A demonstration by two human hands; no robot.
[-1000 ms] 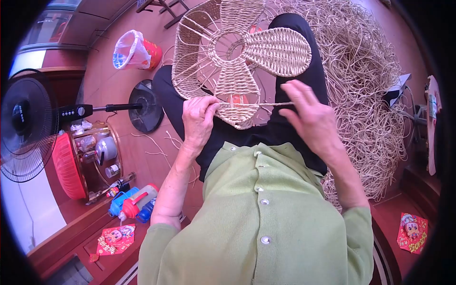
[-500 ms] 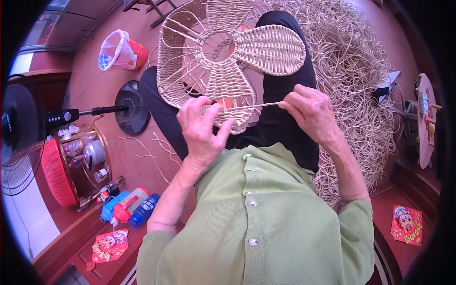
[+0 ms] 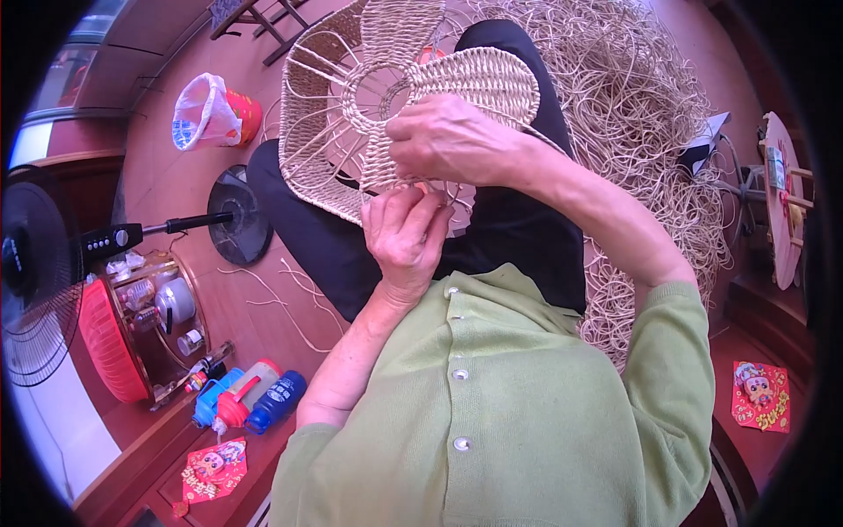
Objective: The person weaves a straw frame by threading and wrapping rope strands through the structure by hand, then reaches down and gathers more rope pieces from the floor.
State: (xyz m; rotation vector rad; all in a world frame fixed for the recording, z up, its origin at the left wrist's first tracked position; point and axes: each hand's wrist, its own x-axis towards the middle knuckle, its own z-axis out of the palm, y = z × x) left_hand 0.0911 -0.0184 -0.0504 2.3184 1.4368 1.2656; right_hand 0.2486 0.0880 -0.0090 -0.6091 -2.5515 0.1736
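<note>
A half-woven basket of pale straw cord [image 3: 474, 79] rests across my lap, with petal-shaped panels, a round ring [image 3: 351, 110] and bare spokes beside a curved side wall [image 3: 296, 132]. My left hand [image 3: 404, 230] is closed on the lower panel, its fingertips pressed into the weave and partly hidden. Just above it, my right hand [image 3: 448, 140] reaches across the basket, fingers curled at the panel below the ring. A strand of straw cord [image 3: 546, 140] shows beside the right wrist; the right fingertips are mostly hidden.
A large heap of loose straw cord [image 3: 615, 79] covers the floor to the right. On the left stand a lined bin [image 3: 206, 112], a fan [image 3: 39, 255], a red mesh cover [image 3: 112, 342] and bottles [image 3: 274, 402]. Cut cord pieces [image 3: 281, 294] lie on the floor.
My right hand has moved from the right, where it held a cord taut, up and left over the basket. The left hand has shifted right and its spread fingers have closed on the panel.
</note>
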